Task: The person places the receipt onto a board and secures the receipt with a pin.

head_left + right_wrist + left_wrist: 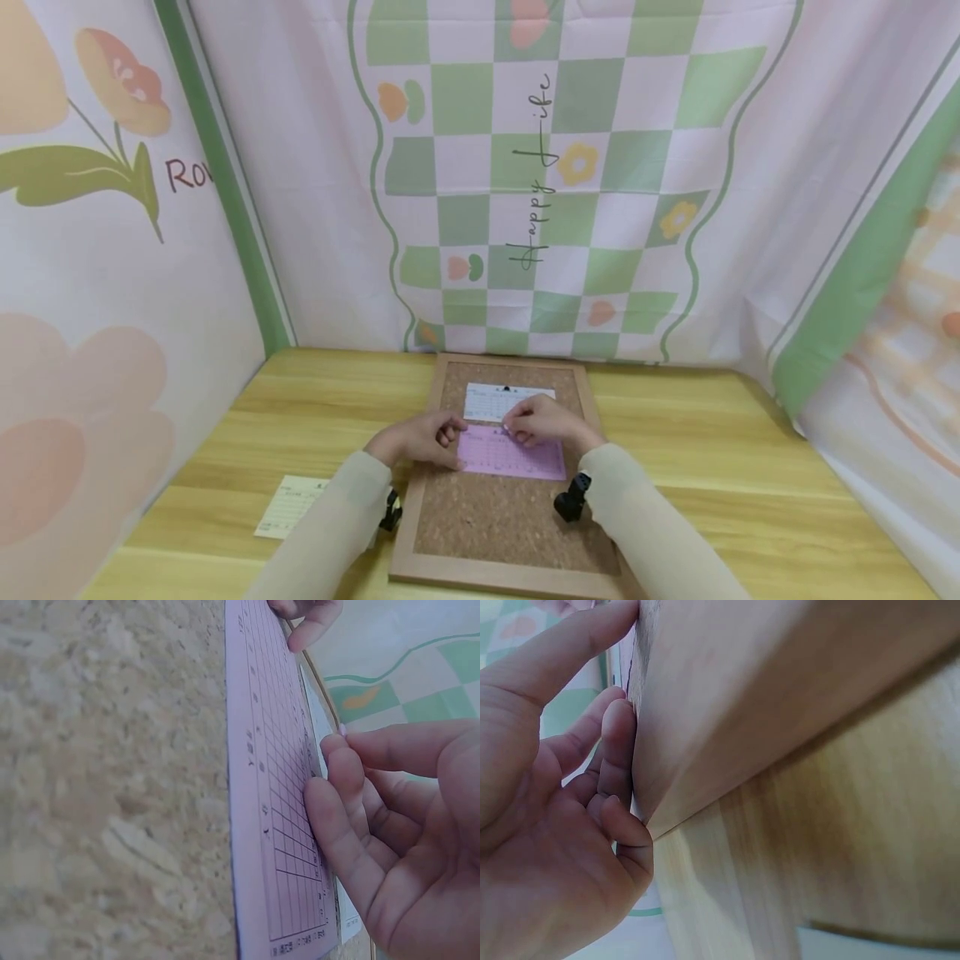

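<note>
Pink sheet point(510, 460), one of three printed sheets I count from here, lies on the one cork board point(495, 521), under and between my two hands' fingers. My left hand point(426, 437) holds its thumb and forefinger apart, touching the pink sheet's left edge near two corners, with the remaining fingers curled. My right hand point(551, 419) brings thumb and forefinger together near the sheet's top edge, pinching one small pinkish piece point(343, 730); I cannot tell what it is.

Just beyond the right fingers I have one white sheet point(482, 402) on the board, partly hidden by that hand, with one small black piece point(506, 388) at its top edge. Left of the left fingers, and nearer to me, one yellow sheet point(287, 502) lies on the worktop point(697, 454), partly covered by one of two pale sleeves point(333, 525). I count two black devices point(573, 497), one behind each hand's fingers, at the wrists.
</note>
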Motion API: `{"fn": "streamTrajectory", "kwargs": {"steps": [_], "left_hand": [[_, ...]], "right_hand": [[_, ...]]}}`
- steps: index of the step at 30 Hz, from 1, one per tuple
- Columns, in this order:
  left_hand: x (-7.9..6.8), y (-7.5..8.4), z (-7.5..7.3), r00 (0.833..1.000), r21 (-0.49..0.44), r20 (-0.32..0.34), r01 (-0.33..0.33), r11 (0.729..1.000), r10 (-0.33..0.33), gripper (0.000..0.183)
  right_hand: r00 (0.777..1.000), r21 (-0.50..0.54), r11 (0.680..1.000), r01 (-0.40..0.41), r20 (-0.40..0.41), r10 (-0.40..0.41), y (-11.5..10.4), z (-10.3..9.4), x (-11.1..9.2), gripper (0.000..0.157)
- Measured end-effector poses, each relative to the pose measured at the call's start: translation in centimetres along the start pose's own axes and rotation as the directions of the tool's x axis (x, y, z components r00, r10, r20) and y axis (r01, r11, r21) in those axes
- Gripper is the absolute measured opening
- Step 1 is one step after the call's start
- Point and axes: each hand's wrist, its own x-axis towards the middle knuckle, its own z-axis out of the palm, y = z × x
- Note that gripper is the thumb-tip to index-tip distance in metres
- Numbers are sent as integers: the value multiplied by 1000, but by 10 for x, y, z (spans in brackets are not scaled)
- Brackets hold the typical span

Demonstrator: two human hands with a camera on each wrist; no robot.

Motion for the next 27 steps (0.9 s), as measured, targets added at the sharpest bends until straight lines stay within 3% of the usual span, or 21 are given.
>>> {"fn": "streamTrajectory", "kwargs": {"steps": [9, 27], "left_hand": [[-1, 0, 1, 1000, -10, 1, -4, 1000, 4, 55], [-2, 0, -1, 1000, -29, 8, -14, 999, 15, 54]], "right_hand": [[1000, -17, 1000, 7, 4, -7, -1, 1, 2, 17], [998, -82, 995, -53, -31, 51, 2, 6, 11, 15]]}}
